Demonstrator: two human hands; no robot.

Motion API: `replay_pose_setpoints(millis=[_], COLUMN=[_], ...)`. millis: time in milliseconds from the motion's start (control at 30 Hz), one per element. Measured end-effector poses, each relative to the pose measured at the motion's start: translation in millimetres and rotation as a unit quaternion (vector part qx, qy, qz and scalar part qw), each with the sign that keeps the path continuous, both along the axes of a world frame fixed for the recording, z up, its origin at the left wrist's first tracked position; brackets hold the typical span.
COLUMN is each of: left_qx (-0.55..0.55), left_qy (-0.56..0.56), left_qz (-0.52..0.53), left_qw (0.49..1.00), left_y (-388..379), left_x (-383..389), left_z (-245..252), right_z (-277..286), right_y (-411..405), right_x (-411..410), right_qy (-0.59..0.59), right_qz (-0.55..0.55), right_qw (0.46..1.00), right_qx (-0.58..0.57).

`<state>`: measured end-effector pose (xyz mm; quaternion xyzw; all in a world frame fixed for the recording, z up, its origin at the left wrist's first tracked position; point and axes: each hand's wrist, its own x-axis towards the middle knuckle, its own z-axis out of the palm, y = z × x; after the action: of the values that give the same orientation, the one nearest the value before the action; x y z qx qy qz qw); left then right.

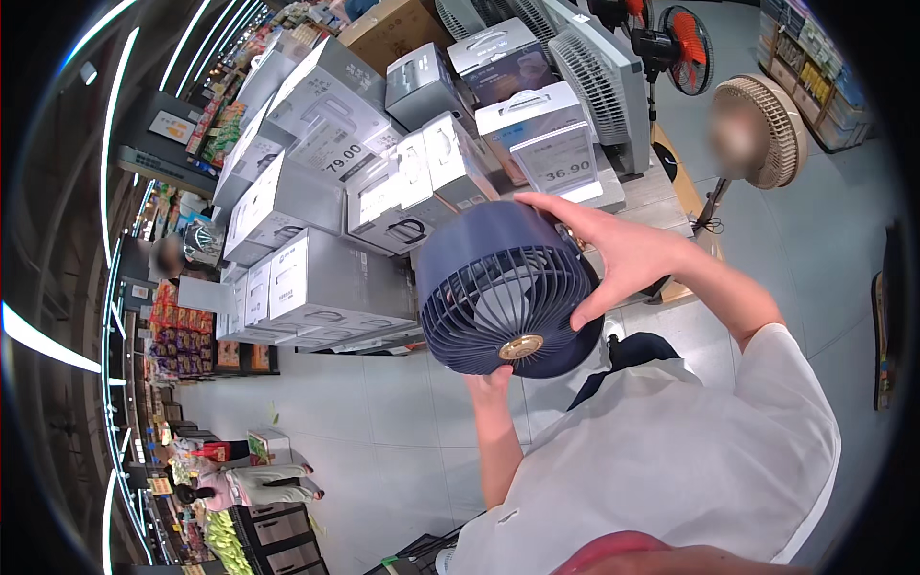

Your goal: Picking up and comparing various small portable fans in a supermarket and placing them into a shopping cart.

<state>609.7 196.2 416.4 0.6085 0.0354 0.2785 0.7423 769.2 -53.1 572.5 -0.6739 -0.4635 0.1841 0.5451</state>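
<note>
A dark blue desk fan (pixel 503 287) with a curved plastic grille and a gold centre badge is held up in front of my body. My left hand (pixel 492 379) grips it from below, with fingertips at the grille's near edge; most of its fingers are hidden behind the fan. My right hand (pixel 625 255) is spread over the fan's right side. Its thumb presses beside the grille, and its fingertips reach the top of the housing. Stacked appliance cartons (pixel 345 280) stand just beyond and left of the fan. A price sign (pixel 557 162) stands close past my right fingers.
Grey box fans (pixel 600 79) stand behind the cartons. A beige pedestal fan (pixel 780 133) and a black fan with red blades (pixel 690 54) are at the right. A person (pixel 237 489) stands near vegetables. A black wire basket (pixel 424 550) is low by my left side.
</note>
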Motion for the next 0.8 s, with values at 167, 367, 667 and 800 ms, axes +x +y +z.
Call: replay_pose_setpoints(millis=[167, 367, 667, 800], left_qx=[0.158, 0.132, 0.052, 0.043], left_qy=[0.012, 0.108, 0.306, 0.328], left_qz=[-0.015, -0.048, -0.008, 0.042], left_qw=[0.987, 0.984, 0.951, 0.943], left_y=[8, 2, 36, 63], left_x=[34, 51, 24, 32], left_z=[-8, -7, -38, -82], right_z=[-12, -107, -191, -205], right_y=[-8, 14, 90, 143], right_x=[36, 70, 75, 64], right_qy=[-0.024, 0.011, 0.153, 0.088], right_qz=[0.013, 0.013, 0.033, -0.02], right_qw=[0.999, 1.0, 0.988, 0.996], right_qx=[0.039, 0.003, 0.002, 0.0])
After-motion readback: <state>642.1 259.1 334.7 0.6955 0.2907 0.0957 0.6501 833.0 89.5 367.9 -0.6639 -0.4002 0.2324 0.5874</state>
